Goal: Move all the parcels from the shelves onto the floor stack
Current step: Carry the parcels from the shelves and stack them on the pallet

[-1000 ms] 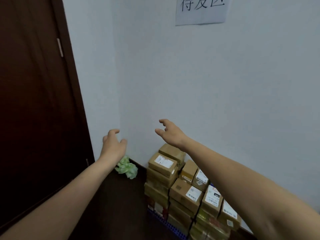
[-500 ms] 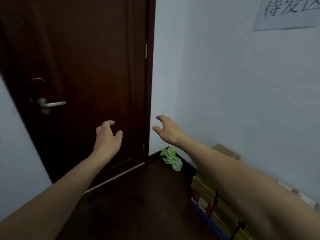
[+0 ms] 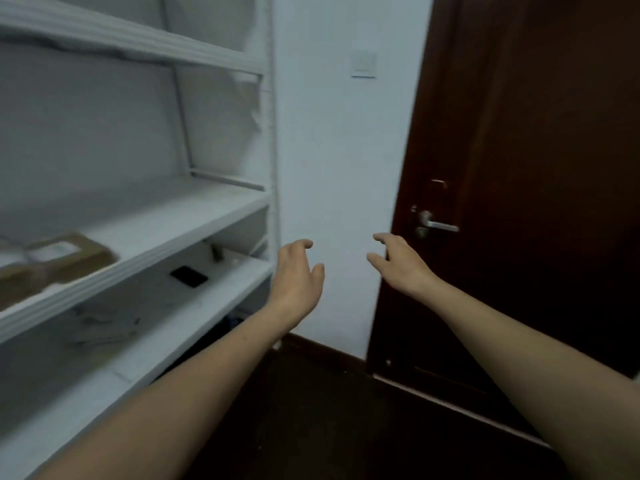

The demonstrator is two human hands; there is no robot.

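White shelves (image 3: 194, 216) fill the left of the head view. On the middle shelf at the far left lie brown cardboard parcels (image 3: 65, 258) with white labels, blurred by motion. My left hand (image 3: 298, 275) is stretched forward, empty, its fingers loosely curled, to the right of the shelf's end post. My right hand (image 3: 398, 261) is raised beside it, also empty with relaxed fingers, in front of the door's edge. Neither hand touches anything. The floor stack is out of view.
A dark brown door (image 3: 540, 168) with a metal handle (image 3: 436, 225) stands at right. A white wall strip with a light switch (image 3: 363, 64) lies between shelves and door. A small black object (image 3: 188, 276) and some pale items (image 3: 104, 323) lie on the lower shelf. The floor is dark.
The view has swung left from the parcel stack in the corner, past the door, to the shelves. Both hands stayed raised in front of me and empty.
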